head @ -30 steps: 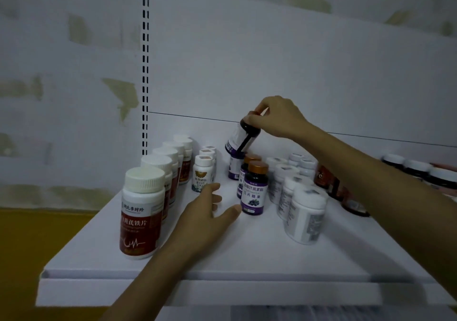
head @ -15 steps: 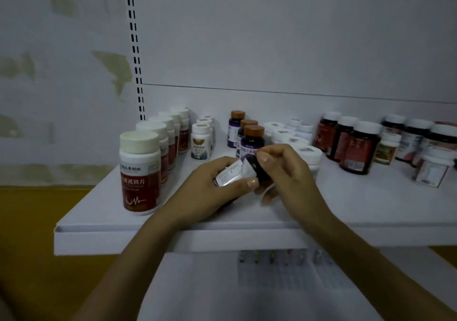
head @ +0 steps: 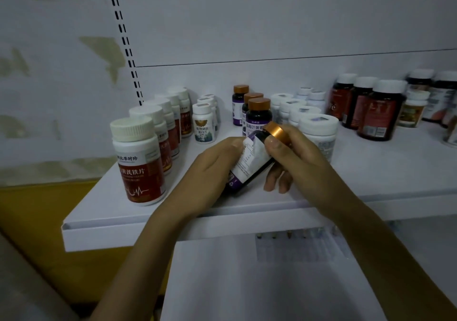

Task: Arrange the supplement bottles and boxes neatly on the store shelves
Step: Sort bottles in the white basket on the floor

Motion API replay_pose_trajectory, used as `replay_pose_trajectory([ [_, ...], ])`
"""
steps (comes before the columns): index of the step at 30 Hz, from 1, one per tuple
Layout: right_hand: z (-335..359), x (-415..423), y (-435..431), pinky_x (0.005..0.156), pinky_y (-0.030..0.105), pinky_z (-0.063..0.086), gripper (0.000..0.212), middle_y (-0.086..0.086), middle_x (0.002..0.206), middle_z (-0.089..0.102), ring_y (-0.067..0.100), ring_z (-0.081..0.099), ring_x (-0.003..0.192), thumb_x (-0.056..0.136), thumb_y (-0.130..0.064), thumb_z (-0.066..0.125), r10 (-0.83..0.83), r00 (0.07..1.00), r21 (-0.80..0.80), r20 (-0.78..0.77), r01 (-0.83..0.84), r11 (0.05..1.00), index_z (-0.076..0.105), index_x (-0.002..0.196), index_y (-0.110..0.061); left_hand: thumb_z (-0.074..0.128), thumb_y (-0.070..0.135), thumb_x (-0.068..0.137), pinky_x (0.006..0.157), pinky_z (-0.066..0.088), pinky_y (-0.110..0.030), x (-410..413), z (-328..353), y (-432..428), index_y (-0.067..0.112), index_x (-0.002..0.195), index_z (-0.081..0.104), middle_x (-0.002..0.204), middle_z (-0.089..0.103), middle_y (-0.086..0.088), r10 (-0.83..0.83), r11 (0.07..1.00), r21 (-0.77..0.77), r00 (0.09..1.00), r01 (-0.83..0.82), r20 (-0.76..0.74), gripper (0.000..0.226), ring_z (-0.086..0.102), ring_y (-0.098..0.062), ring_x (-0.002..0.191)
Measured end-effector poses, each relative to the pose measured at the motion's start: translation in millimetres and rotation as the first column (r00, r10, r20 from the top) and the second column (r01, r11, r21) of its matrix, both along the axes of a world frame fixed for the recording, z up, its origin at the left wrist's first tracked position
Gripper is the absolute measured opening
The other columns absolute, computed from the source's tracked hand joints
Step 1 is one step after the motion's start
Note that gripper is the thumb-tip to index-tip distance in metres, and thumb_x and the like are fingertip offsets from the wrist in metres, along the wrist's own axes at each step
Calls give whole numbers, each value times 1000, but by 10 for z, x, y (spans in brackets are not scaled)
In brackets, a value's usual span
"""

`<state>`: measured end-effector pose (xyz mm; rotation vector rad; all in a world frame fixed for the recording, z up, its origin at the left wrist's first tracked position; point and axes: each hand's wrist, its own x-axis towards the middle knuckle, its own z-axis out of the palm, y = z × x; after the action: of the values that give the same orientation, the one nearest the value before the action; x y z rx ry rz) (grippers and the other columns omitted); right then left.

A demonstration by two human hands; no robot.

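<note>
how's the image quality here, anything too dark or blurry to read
Head view: dim overall, bluish cast; the held bottle and the red-label bottle at front left look fairly sharp, the dark bottles at the far right edge smear into blur; the slotted upright slants and curves, wide-angle distortion.

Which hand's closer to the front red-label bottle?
Left. The left hand holds the purple-label bottle just right of the front red-label bottle; the right hand grips its cap end, farther right.
</note>
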<state>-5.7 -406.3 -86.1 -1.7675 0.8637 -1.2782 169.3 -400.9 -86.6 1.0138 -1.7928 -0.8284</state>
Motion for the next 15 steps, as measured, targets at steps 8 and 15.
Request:
replay_pose_trajectory([
  [8, -26, 0, 52, 45, 20, 45, 22, -5, 77, 63, 17, 62, 57, 89, -42, 54, -80, 997, -106, -14, 78, 991, 53, 107, -30, 45, 56, 87, 61, 44, -11, -2, -20, -19, 39, 99, 59, 82, 64, 18, -13, 991, -133, 996, 25, 89, 25, 58, 0, 71],
  [15, -132, 192, 291, 53, 18, 49, 28, -15, 73, 61, 5, 60, 61, 79, -47, 52, -448, 892, -242, 63, 449, 860, 56, 101, -31, 36, 58, 87, 65, 41, -16, 25, -61, 20, 32, 115, 57, 91, 62, 15, -62, 950, -291, 981, 114, 182, 44, 58, -4, 80],
])
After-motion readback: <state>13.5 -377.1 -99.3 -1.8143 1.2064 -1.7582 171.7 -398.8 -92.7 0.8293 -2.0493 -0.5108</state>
